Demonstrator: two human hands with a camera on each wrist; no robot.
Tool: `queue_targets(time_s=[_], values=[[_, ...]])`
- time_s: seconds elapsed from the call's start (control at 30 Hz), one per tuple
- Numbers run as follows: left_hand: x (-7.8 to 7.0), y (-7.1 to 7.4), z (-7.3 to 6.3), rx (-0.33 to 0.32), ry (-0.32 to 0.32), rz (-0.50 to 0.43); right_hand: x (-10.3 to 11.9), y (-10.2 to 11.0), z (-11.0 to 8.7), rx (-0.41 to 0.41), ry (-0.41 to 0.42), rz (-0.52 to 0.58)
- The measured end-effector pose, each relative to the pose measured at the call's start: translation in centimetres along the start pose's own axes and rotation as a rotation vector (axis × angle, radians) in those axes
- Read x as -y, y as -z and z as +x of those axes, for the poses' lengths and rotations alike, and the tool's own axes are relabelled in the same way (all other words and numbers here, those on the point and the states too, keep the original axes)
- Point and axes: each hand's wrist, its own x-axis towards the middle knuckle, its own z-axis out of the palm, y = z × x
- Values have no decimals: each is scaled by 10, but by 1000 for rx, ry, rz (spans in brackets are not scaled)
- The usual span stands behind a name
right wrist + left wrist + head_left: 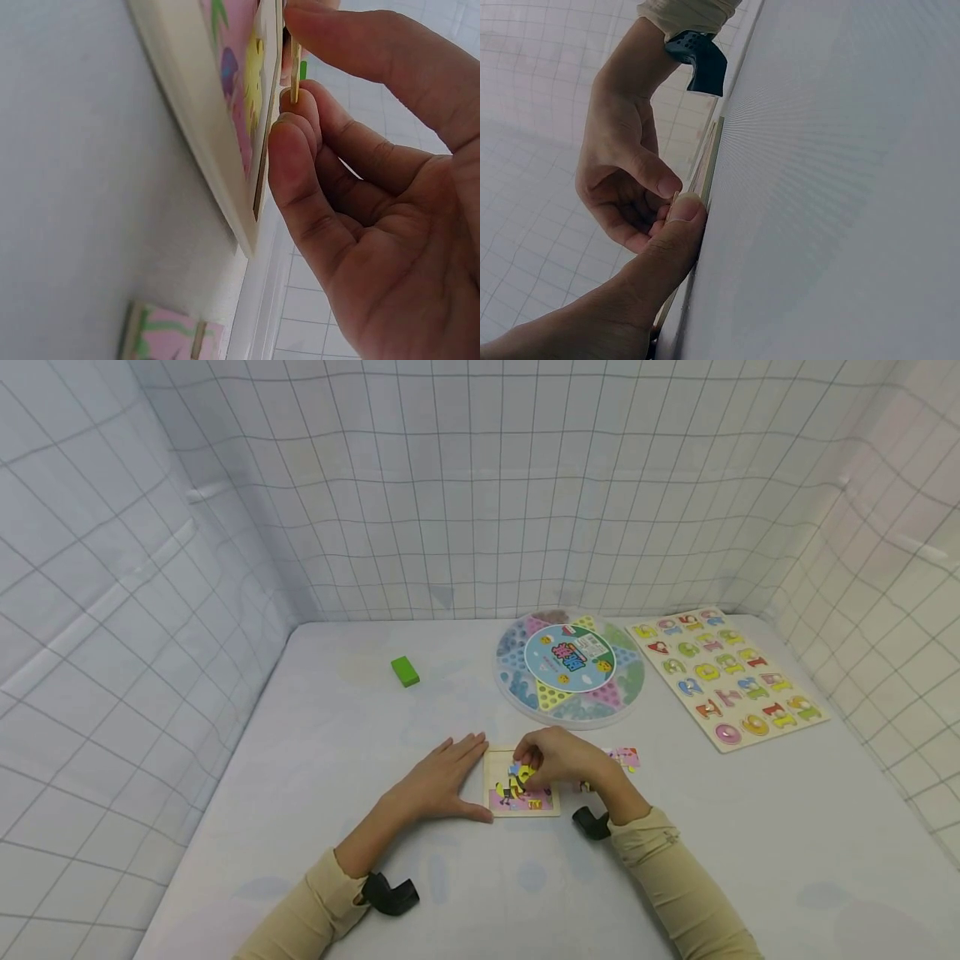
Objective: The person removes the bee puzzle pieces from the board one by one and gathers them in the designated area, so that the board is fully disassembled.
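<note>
A small square wooden puzzle board (pixel 522 814) lies on the table, its lower part filled with pink pieces. My left hand (pixel 438 783) rests at the board's left side, fingers stretched toward the top corner and thumb near the bottom corner. In the left wrist view the thumb (pixel 679 225) presses along the board's edge. My right hand (pixel 561 755) is over the board and pinches a thin puzzle piece (pixel 295 79), seen edge-on in the right wrist view, between thumb and fingers. A bee picture (pixel 513 783) shows beside its fingertips. Loose pink puzzle pieces (pixel 626 758) lie right of the board, partly hidden by the right wrist.
Behind the hands lies a round star-patterned game board (pixel 507 687) with a blue label disc. A larger letter puzzle board (pixel 693 692) with coloured pieces sits at the back right. A green block (pixel 405 672) is at the back left. Grid-patterned cloth walls surround the table.
</note>
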Motion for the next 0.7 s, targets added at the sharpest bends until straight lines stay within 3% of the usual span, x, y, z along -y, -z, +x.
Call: queue_targets(time_s=[0.7], values=[[-1,2,-1,10,-4,-23,1,1,-1,-1,5,1]])
